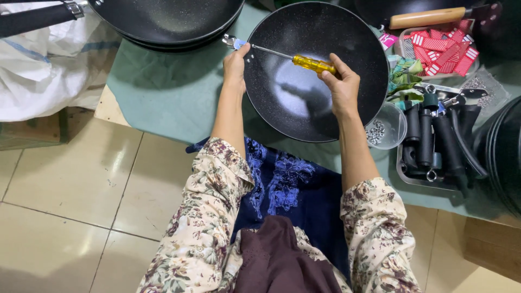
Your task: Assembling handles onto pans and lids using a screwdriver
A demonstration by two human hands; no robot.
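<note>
Black speckled pan [304, 103] on green cloth [163, 92], rim pinched at its bracket [232, 41] by left hand [234, 68] for steadiness; yellow-handled screwdriver [309, 63] gripped in closed right hand [342, 87], tip at bracket.

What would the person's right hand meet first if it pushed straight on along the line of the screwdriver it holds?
The right hand points the yellow-handled screwdriver up-left across the black pan. First in that line is the metal bracket at the pan's rim, by the left hand. Whether the tip already touches is unclear.
</note>
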